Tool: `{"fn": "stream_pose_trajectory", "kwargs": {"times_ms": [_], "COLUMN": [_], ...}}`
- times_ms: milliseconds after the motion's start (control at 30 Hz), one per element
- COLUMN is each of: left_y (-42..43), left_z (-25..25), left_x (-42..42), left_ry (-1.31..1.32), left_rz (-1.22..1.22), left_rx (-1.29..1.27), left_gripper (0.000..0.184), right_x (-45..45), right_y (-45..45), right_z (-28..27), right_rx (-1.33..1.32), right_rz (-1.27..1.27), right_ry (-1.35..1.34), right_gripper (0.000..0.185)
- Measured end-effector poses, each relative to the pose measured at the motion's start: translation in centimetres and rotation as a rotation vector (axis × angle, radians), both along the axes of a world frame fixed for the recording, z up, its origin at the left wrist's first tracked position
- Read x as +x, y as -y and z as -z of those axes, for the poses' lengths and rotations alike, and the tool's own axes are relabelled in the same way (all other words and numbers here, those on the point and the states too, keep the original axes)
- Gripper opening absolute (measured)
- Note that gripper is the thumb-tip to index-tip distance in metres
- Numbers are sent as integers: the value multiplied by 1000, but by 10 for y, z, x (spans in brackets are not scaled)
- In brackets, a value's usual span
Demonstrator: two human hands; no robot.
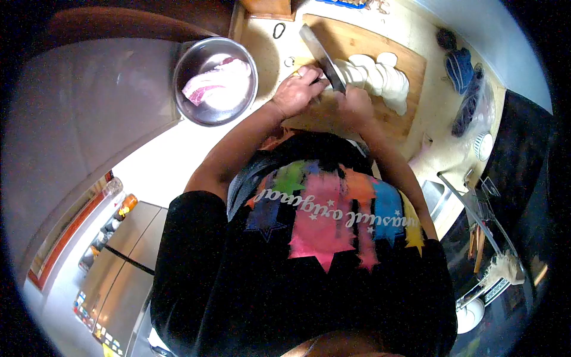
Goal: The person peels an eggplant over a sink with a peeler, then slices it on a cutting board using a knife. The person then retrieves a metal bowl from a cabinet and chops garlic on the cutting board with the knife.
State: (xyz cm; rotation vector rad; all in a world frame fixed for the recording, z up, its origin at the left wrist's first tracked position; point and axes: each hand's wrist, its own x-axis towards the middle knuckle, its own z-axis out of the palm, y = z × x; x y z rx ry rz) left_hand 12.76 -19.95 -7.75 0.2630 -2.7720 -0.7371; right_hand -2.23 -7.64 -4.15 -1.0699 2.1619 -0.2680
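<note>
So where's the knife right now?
Head view, upper centre: the knife is in the right hand, over the cutting board, just left of the white slices.

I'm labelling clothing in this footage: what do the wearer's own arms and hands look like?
Both forearms are bare below short, plain black sleeves. The left hand shows no glove, nor any watch at its wrist. The right hand looks ungloved too, but blur hides finer detail.
</note>
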Motion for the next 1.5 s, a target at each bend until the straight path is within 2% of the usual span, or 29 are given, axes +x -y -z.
{"fn": "stream_pose_trajectory", "kwargs": {"times_ms": [100,167,300,333,400,500,533,700,800,967,1033,1067,1133,1233,1367,1433,1500], "left_y": [4,6,5,6,2,4,3,3,0,3,4,3,3,1,1,3,1], "left_z": [-1,0,-1,2,6,5,3,-3,-1,2,3,4,6,2,-3,-1,1], "left_x": [-4,-7,-7,-8,-6,-1,1,-1,-3,-5,-4,-4,-4,4,3,-3,-5], "left_ry": [15,30,-8,-12,-16,24,9,3,46,-15,3,18,-4,13,32,23,13], "left_rz": [23,14,-8,-12,-14,8,-17,-23,-48,-43,-37,-29,-27,-54,-52,-71,-85], "left_rx": [16,33,44,35,30,74,65,53,84,78,95,111,86,108,118,125,141], "left_gripper": [37,35,33,33,33,32,32,31,37,29,32,35,35,35,33,34,36], "right_x": [-10,-18,-12,-10,-8,7,9,-9,-12,-8,-6,-5,-1,4,-10,-8,-9], "right_y": [-6,-21,-20,-15,-6,3,0,-4,-18,-20,-6,-2,4,0,-11,-7,-16], "right_z": [-21,-10,-28,-22,-1,11,7,-3,-16,-32,-35,-27,-2,17,36,-5,-18], "right_rx": [-30,-48,-100,-99,76,26,-103,-62,-38,-104,56,58,84,16,-124,3,-8], "right_rz": [-39,-80,-110,-111,-149,-53,-19,5,-27,-79,-103,-100,-72,1,102,97,25], "right_ry": [47,55,78,80,40,3,17,58,41,43,63,61,43,29,91,110,88], "right_gripper": [37,37,36,36,47,46,47,42,38,40,39,39,53,55,44,43,43]}}
